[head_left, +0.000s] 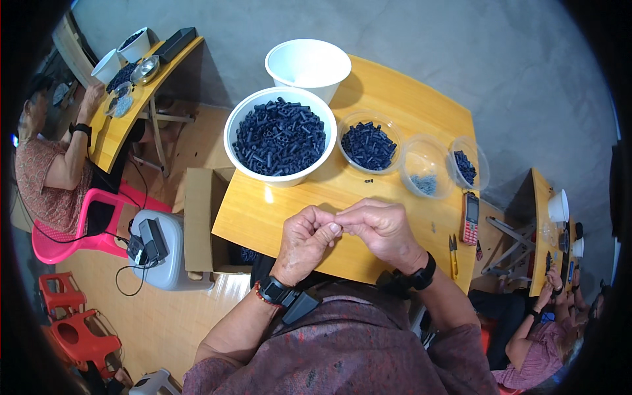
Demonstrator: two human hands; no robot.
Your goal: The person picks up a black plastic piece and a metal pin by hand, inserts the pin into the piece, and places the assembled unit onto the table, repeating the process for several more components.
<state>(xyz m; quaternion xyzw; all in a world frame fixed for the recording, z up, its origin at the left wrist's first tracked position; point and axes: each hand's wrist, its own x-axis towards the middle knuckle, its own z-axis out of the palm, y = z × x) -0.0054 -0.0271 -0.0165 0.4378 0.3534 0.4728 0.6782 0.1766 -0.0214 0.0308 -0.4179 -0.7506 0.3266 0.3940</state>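
Note:
My left hand (304, 240) and my right hand (378, 227) meet fingertip to fingertip above the near edge of the yellow table (316, 197). Both pinch with thumb and forefinger; whatever lies between them is hidden or too small to name. Just beyond, a small dark piece (368, 181) lies on the tabletop. Short dark tubes (280, 138) fill a white bucket (289, 179) at the back left. More dark tubes (368, 145) are in a clear bowl. Small silvery pieces (422, 184) lie in a second clear bowl (421, 155), and dark parts (465, 168) in a third.
Another white bucket (308, 62) stands behind the full one. A red-and-black keypad phone (470, 217) and a yellow-handled pointed tool (453, 257) lie at right. A cardboard box (197, 217) sits by the table's left edge. Other people (56, 158) work at side tables.

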